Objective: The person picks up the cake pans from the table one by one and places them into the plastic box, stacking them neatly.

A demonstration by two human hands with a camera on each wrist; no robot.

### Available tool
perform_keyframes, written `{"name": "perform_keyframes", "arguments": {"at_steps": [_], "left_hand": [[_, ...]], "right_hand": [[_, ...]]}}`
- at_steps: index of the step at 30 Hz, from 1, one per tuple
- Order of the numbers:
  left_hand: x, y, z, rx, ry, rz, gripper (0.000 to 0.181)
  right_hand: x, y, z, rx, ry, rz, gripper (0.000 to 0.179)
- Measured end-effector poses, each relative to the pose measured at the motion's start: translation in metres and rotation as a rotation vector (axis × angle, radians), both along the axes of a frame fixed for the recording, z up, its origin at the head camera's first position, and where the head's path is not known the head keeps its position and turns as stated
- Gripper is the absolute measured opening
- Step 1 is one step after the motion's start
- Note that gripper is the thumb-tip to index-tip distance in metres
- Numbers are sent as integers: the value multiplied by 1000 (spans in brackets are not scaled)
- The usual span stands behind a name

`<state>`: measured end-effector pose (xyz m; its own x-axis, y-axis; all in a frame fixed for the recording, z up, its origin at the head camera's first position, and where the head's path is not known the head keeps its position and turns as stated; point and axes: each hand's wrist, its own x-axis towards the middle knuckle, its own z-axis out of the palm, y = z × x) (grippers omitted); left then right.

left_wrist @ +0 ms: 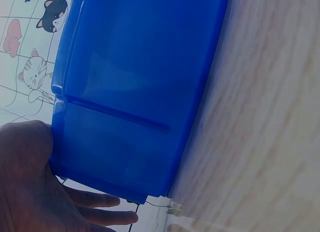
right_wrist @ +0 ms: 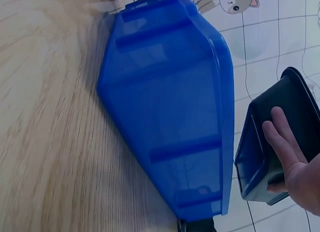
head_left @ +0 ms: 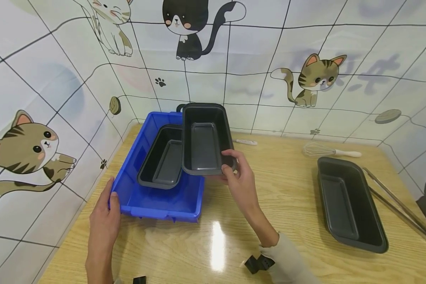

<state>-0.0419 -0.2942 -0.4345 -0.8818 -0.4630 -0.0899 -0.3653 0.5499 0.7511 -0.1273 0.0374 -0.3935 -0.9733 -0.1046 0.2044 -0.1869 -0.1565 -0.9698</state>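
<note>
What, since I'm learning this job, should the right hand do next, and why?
Perhaps ease the held pan left, in line with the similar pan inside the blue bin: the right hand holds it raised, off to that one's right.

Left hand [head_left: 104, 221]: thumb parted from extended fingers. Right hand [head_left: 240, 182]: thumb opposing fingers in a pinch, forearm [head_left: 264, 228] slanting inward.
</note>
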Motion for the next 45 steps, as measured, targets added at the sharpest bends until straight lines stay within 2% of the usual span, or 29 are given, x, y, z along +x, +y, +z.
{"name": "perform_keyframes", "arguments": {"at_steps": [5,10,16,17,23,32,45], "left_hand": [[-1,0,0,-6,-10,4,60],[-1,1,1,-5,-25,4,61],[0,1,1,-1,-18,-4,60],[0,1,1,-2,-14,-5,60],[0,0,0,-6,-21,-4,60],[-1,-1,0,-16,-18,3,60],[-1,-1,-1,-24,-12,2,60]], "right_hand": [[-5,-28,5,-100,-26,85,39],[-4,-52,5,-82,-75,119,39],[-2,-72,-5,-64,-74,179,36],[-2,-74,-6,-46,-74,181,35],[2,-85,-8,224,-40,137,36],[-1,-97,-3,400,-69,160,41],[-7,-106,-9,344,-137,235,43]]}}
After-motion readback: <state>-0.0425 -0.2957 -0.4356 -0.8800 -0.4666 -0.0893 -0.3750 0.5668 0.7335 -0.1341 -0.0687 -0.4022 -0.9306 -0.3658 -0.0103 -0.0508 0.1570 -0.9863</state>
